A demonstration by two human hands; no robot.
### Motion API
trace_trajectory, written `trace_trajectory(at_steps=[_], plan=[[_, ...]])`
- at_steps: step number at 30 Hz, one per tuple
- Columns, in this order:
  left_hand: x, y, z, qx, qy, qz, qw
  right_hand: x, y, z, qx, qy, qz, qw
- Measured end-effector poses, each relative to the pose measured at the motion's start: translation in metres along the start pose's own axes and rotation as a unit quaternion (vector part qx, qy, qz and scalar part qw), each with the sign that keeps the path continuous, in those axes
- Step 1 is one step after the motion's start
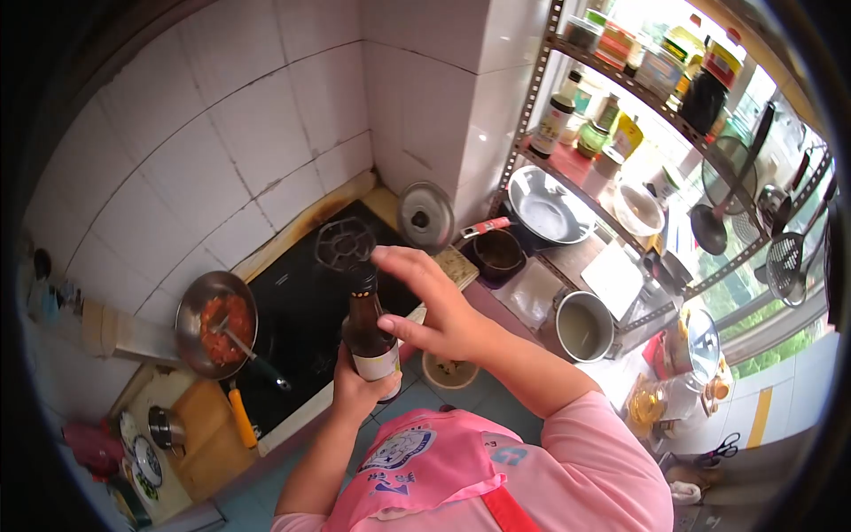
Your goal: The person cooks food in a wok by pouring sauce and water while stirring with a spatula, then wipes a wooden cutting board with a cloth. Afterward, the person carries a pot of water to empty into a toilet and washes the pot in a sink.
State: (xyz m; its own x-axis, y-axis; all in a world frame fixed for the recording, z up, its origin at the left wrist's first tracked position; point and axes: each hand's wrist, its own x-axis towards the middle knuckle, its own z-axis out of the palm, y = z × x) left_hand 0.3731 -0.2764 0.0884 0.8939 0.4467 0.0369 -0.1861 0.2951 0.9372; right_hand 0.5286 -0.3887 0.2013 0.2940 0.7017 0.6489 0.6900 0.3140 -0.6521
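Pink and printed, an apron is sitting closest, and just beyond it the left hand is gripping the lower, labelled part of a dark glass bottle. That bottle is being held up between the apron and the hob. Its long axis is running outward, leaning slightly left: base facing the apron, neck pointing toward a bare burner. I'm not seeing how far it is tilting. Beside its neck the right hand is hanging open, thumb and fingers parted. To my eye the hands are working at its top, opening or closing; the next move is probably calling for a steady left grip and right fingers closing over that top. Farther off, a frying pan of red food is resting by the hob's left end.
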Motion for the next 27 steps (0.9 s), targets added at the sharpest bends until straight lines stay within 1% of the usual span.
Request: trace_trajectory(at_steps=[1,2,3,4,5,6,7,8,10,11,12,14,15,17,18,19,20,21,22,24,26,27], plan=[[0.008,0.008,0.011,0.041,-0.019,0.035,0.998,-0.006,0.005,-0.008,0.079,-0.004,0.064,0.995],[0.015,0.012,0.021,0.079,-0.036,0.071,0.994,-0.009,0.006,-0.020,0.077,-0.009,0.074,0.994],[0.023,0.006,0.027,0.137,-0.034,0.073,0.987,-0.013,0.008,-0.033,0.064,-0.056,0.109,0.990],[0.028,0.003,0.035,0.137,-0.040,0.074,0.987,-0.018,0.011,-0.045,0.052,-0.103,0.145,0.983],[0.035,0.000,0.046,0.155,-0.054,0.072,0.984,-0.022,0.012,-0.053,0.048,-0.100,0.145,0.983],[0.042,-0.001,0.061,0.171,-0.068,0.069,0.980,-0.027,0.012,-0.061,0.110,-0.063,0.178,0.976],[0.050,-0.007,0.073,0.154,-0.078,0.076,0.982,-0.031,0.013,-0.070,0.171,-0.027,0.209,0.963],[0.061,-0.009,0.085,0.169,-0.093,0.086,0.978,-0.035,0.021,-0.085,0.143,-0.030,0.204,0.968],[0.085,-0.023,0.108,0.183,-0.126,0.104,0.969,-0.035,0.020,-0.114,0.171,-0.019,0.198,0.965],[0.098,-0.028,0.119,0.150,-0.151,0.084,0.973,-0.034,0.016,-0.126,0.139,-0.005,0.191,0.972],[0.112,-0.034,0.132,0.148,-0.153,0.083,0.974,-0.036,0.017,-0.132,0.152,0.046,0.178,0.971],[0.143,-0.041,0.160,0.088,-0.214,0.092,0.968,-0.034,0.023,-0.163,0.102,0.034,0.190,0.976],[0.157,-0.038,0.179,0.035,-0.231,0.098,0.967,-0.031,0.020,-0.176,0.042,0.043,0.173,0.983],[0.187,-0.041,0.211,-0.040,-0.258,0.141,0.955,-0.025,0.025,-0.202,0.006,0.072,0.158,0.985],[0.204,-0.041,0.225,0.043,-0.235,0.199,0.951,-0.020,0.028,-0.214,-0.001,0.089,0.152,0.984],[0.220,-0.040,0.238,0.125,-0.202,0.253,0.938,-0.015,0.032,-0.226,-0.074,0.102,0.122,0.985],[0.229,-0.042,0.249,0.190,-0.155,0.255,0.935,-0.011,0.036,-0.238,-0.146,0.114,0.091,0.978],[0.237,-0.045,0.259,0.254,-0.110,0.252,0.927,-0.008,0.042,-0.249,-0.158,0.134,0.118,0.971],[0.238,-0.036,0.269,0.329,-0.058,0.222,0.916,-0.005,0.047,-0.260,-0.189,0.157,0.168,0.955],[0.238,-0.029,0.287,0.335,-0.053,0.212,0.917,0.006,0.068,-0.285,-0.201,0.189,0.105,0.955],[0.243,-0.037,0.296,0.307,-0.095,0.164,0.933,0.017,0.073,-0.302,-0.143,0.221,0.158,0.952],[0.249,-0.051,0.299,0.276,-0.087,0.198,0.936,0.021,0.077,-0.311,-0.168,0.227,0.150,0.947]])
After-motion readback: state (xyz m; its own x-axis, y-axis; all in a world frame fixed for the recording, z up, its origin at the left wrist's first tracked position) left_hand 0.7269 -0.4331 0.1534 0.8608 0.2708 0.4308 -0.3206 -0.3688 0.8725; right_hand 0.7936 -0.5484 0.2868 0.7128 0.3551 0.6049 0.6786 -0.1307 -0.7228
